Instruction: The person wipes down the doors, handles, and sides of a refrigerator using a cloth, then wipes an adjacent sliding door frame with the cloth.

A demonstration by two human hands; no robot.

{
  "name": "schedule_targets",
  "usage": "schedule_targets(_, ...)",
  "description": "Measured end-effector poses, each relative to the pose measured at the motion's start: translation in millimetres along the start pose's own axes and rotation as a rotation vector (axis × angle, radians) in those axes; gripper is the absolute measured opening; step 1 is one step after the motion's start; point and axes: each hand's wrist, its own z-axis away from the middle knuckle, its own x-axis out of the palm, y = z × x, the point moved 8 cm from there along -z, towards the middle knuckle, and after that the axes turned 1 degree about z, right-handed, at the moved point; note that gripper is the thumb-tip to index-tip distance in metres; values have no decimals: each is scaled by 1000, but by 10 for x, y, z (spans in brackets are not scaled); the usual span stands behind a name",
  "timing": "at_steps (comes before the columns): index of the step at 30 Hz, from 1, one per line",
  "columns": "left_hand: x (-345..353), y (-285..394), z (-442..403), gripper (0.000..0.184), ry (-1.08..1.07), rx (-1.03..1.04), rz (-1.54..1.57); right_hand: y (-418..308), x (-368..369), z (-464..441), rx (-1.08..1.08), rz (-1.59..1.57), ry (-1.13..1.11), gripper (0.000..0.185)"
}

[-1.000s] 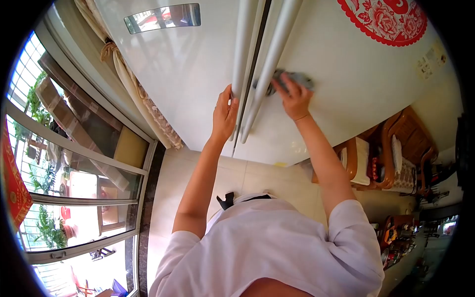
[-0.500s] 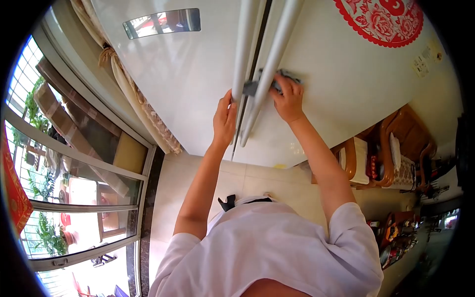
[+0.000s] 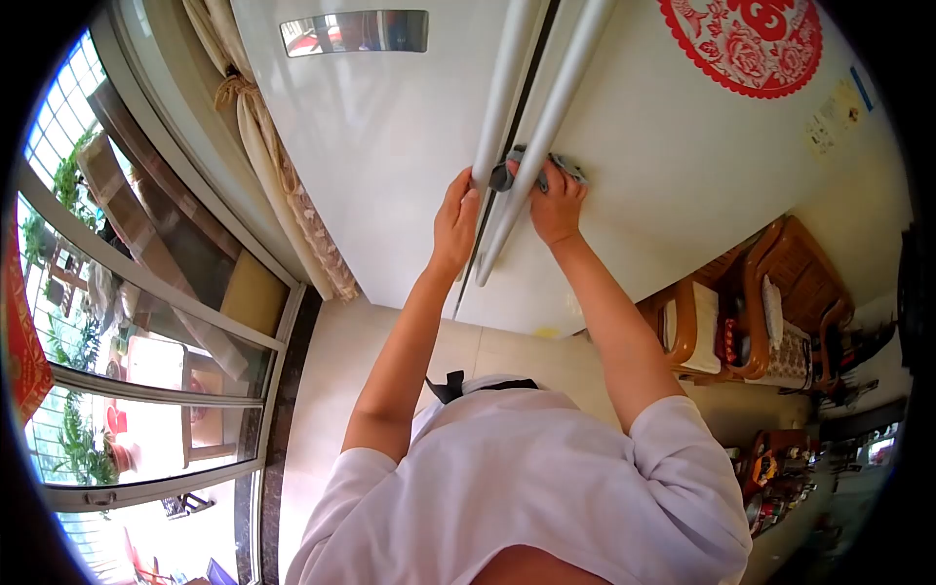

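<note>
A large white refrigerator (image 3: 390,136) with two doors stands in front of me. My left hand (image 3: 455,222) is wrapped round the lower part of the left door handle (image 3: 506,88). My right hand (image 3: 559,205) holds a grey cloth (image 3: 568,170) against the right door, beside the right door handle (image 3: 573,73). Part of the cloth passes behind that handle and shows in the gap between the two handles. My right fingertips are partly hidden by the cloth.
A round red paper decoration (image 3: 756,44) is on the right door. Wooden chairs (image 3: 760,302) with cushions stand at the right. Glass sliding doors (image 3: 156,390) and a tied curtain (image 3: 268,146) are at the left, above a tiled floor (image 3: 336,361).
My right hand has moved left and slightly down with the cloth, closer to the right handle. The cloth now bunches behind that handle. My left hand stays on the left handle. The view has shifted slightly.
</note>
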Motion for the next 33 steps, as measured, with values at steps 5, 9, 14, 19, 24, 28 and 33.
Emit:
schedule_targets(5, 13, 0, 5, 43, -3, -22, 63, -32, -16, 307, -195, 24, -114, 42)
schedule_targets(9, -3, -49, 32, 44, 1, -60, 71, -181, 146, 834, -211, -162, -508, 35)
schedule_targets(14, 38, -110, 417, 49, 143, 152, -256, 133, -31, 1186, 841, -902, -322, 33)
schedule_targets(19, 192, -888, 1035, 27, 134, -598, 385, -598, -280, 770, 584, -1249, -513, 34)
schedule_targets(24, -467, -762, 612, 16, 373, -278, 96, -394, -453, 475, 604, -1055, -345, 38)
schedule_targets(28, -664, -304, 22, 5, 450, 168, -352, 13, -308, 312, 737, -905, -157, 44)
schedule_targets(33, -238, -67, -391, 32, 128, 420, -806, -96, 81, 285, 824, -1118, -452, 32)
